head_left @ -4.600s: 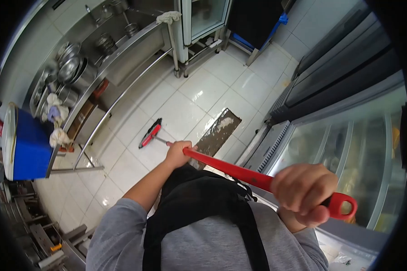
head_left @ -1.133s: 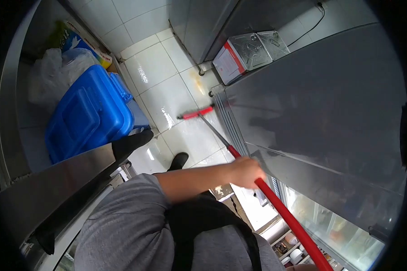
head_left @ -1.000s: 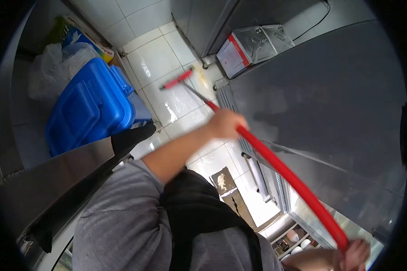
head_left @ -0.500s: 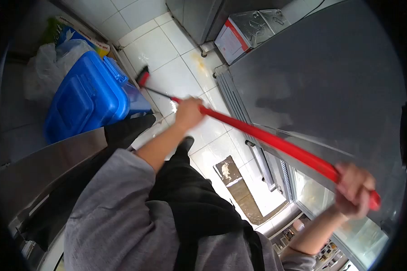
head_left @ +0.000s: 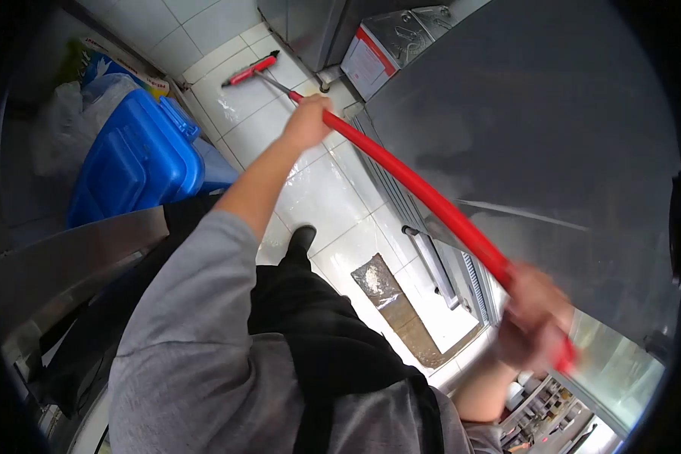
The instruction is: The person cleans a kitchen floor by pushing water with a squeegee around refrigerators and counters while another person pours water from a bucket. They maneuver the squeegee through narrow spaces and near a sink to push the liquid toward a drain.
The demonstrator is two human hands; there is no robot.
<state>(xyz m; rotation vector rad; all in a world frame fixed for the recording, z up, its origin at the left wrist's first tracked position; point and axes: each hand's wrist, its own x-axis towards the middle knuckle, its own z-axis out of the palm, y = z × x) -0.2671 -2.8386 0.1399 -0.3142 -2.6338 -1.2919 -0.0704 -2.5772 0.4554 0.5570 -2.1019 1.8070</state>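
Where hands (head_left: 308,121) grip, red squeegee (head_left: 401,172).

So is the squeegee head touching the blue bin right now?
No, the squeegee head rests on the white floor tiles, apart from the blue bin.

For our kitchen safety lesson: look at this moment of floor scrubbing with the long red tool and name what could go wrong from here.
1. The white tiled floor shines wet around the black shoe, so a slip seems possible.
2. The squeegee head is far out near the metal tins; a further push may knock them.
3. The right hand grips the red handle close to the grey cabinet; knuckles could strike it.
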